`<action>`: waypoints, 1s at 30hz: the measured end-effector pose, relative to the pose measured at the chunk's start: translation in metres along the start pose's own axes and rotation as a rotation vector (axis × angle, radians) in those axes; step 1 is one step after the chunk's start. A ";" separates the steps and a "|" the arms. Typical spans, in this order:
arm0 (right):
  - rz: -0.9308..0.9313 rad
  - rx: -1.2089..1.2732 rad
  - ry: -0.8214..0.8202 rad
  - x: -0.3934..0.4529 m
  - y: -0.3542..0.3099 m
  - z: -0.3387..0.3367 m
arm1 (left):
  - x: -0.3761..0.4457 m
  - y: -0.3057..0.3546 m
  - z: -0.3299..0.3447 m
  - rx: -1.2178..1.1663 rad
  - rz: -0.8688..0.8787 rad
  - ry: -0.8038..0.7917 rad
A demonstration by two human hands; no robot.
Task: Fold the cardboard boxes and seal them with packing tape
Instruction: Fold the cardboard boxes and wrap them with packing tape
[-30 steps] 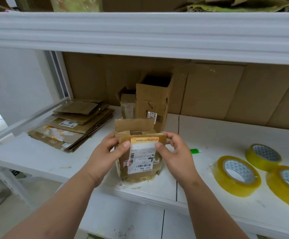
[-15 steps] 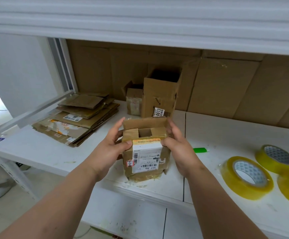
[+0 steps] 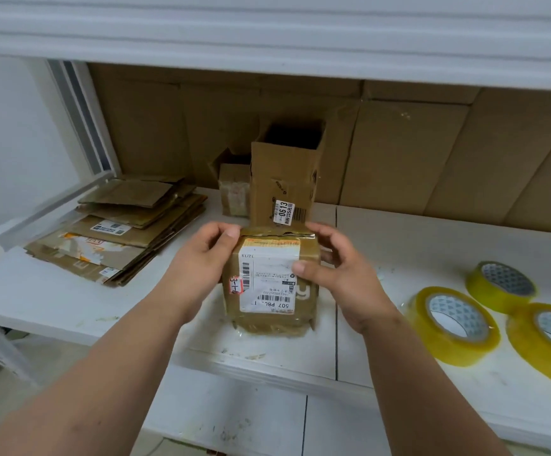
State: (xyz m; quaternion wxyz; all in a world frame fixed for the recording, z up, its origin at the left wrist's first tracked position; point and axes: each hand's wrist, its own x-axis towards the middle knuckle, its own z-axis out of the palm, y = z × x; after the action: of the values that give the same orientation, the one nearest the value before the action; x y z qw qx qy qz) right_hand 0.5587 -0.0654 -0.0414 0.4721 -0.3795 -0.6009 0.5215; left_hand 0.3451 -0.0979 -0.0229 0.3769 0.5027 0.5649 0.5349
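Observation:
A small brown cardboard box (image 3: pixel 269 291) with a white shipping label stands on the white shelf (image 3: pixel 382 258) near its front edge. Its top flaps are folded down flat. My left hand (image 3: pixel 201 258) holds the box's upper left corner, fingers curled over the top edge. My right hand (image 3: pixel 336 264) grips the upper right side, thumb pressing on the label and fingers curled behind. Three rolls of yellowish packing tape lie to the right: one (image 3: pixel 453 319), one (image 3: pixel 502 284) and one (image 3: pixel 550 340).
A tall open box (image 3: pixel 284 182) and a smaller box (image 3: pixel 233 192) stand behind the held one. A stack of flattened cardboard (image 3: pixel 119 232) lies at the left. Cardboard sheets line the back wall. Overhead runs a white shelf beam (image 3: pixel 267 34).
The box's top flaps, which stood open a second ago, now lie folded shut. Both hands moved up onto the top corners. The camera moved closer.

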 end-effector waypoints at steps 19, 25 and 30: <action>0.089 -0.241 0.172 -0.022 0.016 -0.048 | 0.004 -0.030 0.051 0.632 0.242 -0.180; 0.069 -0.306 0.190 -0.027 0.023 -0.043 | 0.000 -0.037 0.050 0.640 0.269 -0.179; 0.056 -0.401 0.099 -0.028 0.022 -0.043 | -0.001 -0.039 0.044 0.674 0.283 -0.271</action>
State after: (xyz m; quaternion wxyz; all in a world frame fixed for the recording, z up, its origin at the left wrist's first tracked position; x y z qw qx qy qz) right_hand 0.6065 -0.0770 -0.0673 0.4012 -0.5077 -0.6579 0.3852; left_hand 0.3812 -0.0859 -0.0677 0.1842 0.7375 0.5789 0.2949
